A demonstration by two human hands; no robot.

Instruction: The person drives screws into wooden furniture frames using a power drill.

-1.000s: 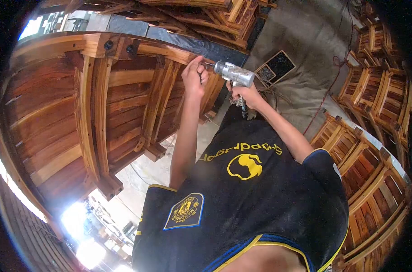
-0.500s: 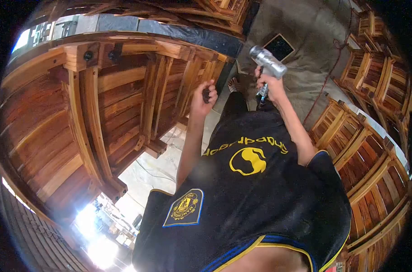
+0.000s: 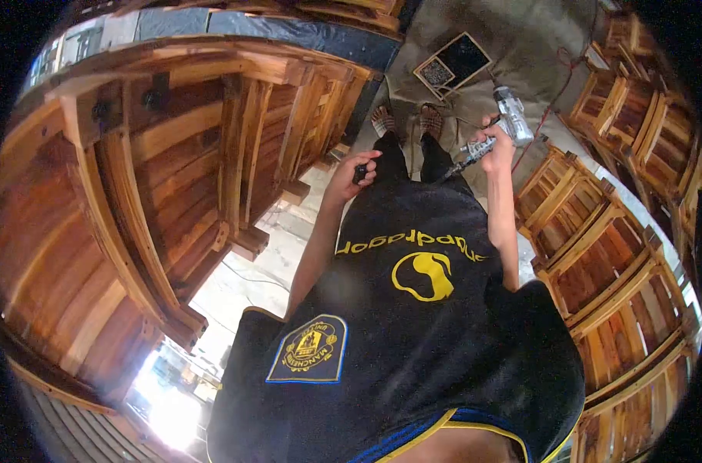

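Observation:
My right hand [image 3: 496, 147] is wrapped round the grip of a silver air impact driver [image 3: 514, 116], whose head points up and away from my body. A dark fitting or hose hangs from the base of its handle near my thigh. My left hand [image 3: 352, 176] has its fingers curled round small black pieces [image 3: 360, 173], probably bolts or caps; their exact kind is hard to make out. Beside that hand stands a large slatted wooden furniture piece [image 3: 173, 139], with dark bolt heads at its upper corner. Neither hand touches it.
Ahead of my feet, on the floor covering [image 3: 521, 38], lies a divided wooden tray [image 3: 441, 94] with small dark parts. A red hose or cord [image 3: 559, 100] runs over the floor. More slatted wooden pieces [image 3: 598, 255] line the right side. A dark wrapped edge [image 3: 304, 45] borders the upper left.
The driver has swung right, and its head has tilted away from me. My left hand has lowered slightly. The view has shifted so both feet and more of the tray show.

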